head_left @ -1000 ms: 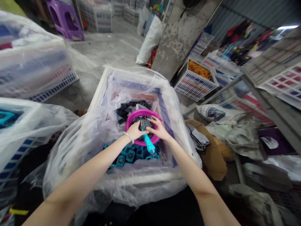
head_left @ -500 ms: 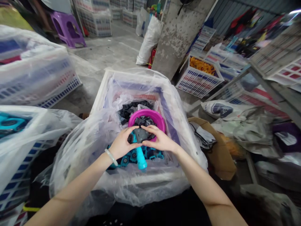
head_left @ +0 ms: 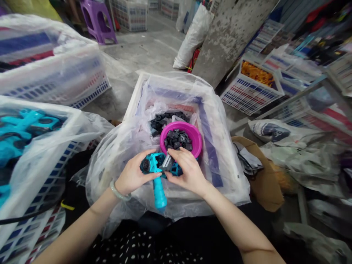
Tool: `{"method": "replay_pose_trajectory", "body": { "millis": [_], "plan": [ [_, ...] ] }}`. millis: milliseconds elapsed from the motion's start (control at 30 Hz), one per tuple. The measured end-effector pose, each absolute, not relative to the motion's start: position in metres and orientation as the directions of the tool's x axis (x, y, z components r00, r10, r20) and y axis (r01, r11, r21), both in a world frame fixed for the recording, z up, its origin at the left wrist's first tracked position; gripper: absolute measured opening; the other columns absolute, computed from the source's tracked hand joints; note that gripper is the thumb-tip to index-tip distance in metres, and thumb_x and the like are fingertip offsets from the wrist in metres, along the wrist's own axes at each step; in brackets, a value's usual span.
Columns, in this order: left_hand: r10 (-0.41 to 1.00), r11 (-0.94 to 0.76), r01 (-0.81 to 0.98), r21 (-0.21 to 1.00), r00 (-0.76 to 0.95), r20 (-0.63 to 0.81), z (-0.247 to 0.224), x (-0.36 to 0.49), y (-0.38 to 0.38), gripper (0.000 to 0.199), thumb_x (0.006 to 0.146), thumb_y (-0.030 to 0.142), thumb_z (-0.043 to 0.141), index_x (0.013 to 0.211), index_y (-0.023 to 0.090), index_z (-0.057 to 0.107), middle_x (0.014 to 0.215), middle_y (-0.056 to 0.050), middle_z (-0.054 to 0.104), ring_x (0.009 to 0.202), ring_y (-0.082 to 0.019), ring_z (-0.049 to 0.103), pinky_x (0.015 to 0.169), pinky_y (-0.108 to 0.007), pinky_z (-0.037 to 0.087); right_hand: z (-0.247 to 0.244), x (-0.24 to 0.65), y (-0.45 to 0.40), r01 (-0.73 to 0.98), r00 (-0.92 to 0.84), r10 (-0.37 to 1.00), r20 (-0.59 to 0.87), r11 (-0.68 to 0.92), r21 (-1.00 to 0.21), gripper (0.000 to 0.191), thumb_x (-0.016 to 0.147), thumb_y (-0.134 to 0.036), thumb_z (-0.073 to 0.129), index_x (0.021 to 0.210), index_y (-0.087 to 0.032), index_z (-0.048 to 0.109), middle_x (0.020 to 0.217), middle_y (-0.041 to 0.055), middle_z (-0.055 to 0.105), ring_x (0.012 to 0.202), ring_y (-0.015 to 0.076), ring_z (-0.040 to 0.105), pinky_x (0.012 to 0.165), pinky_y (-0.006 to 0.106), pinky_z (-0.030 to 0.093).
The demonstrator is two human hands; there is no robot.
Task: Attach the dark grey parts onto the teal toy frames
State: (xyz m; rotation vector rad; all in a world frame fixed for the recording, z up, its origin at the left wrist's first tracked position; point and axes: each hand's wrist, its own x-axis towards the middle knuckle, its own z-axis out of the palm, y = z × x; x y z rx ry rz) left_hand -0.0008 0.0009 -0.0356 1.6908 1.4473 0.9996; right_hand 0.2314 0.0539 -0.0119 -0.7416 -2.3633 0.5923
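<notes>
1. Toy & hands moved twd body vs. prev. frame; grey pc now tilted.
2. L hand grips toy's 9 o'clock end, thumb & fingers closed; R hand pinches grey pc at toy's 1 o'clock. Can't tell if pc is seated.
3. Toy is over crate's 6 o'clock rim, handle twd 6.
4. Risk: pc could slip if R pinch loosens, prob. dropping among blue pcs below.
5. Risk: handle could snag liner if lowered.
6. Bowl, toy's 1 o'clock: loose grey pcs. R knuckles nr rim; a knock might spill some.
7. Crate: bowl, blue pcs, dark pcs at bowl's 11.
8. L crate, 9 o'clock: blue toys.
</notes>
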Motion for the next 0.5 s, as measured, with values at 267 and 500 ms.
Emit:
{"method": "replay_pose_trajectory", "body": {
  "millis": [267,500],
  "plan": [
    [0.978,-0.131,0.275,0.952,0.191,0.08,-0.04,-0.009,-0.015,0.091,0.071,0.047,0.089,0.146,0.023,0.043,0.134,-0.016,0.068,0.122,-0.033,0.068,0.109,-0.048,0.052,-0.01,0.227,0.061,0.122,-0.855,0.459,0.239,0.628,-0.768,0.084,0.088,-0.034,0.075,0.161,-0.027,0.034,0.156,0.0136,0.05,0.146,0.0275,0.049,0.12,0.048,0.042],
    [0.94,-0.281,0.248,0.927,0.264,0.215,-0.054,-0.008,-0.02,0.074,0.077,0.046,0.085,0.143,0.027,0.058,0.143,-0.013,0.064,0.133,-0.033,0.061,0.115,-0.049,0.049,-0.017,0.226,0.063,0.077,-0.854,0.482,0.198,0.492,-0.867,0.065,0.082,-0.033,0.081,0.142,-0.025,0.056,0.151,0.0144,0.056,0.147,0.0289,0.047,0.123,0.051,0.034]
  ]
}}
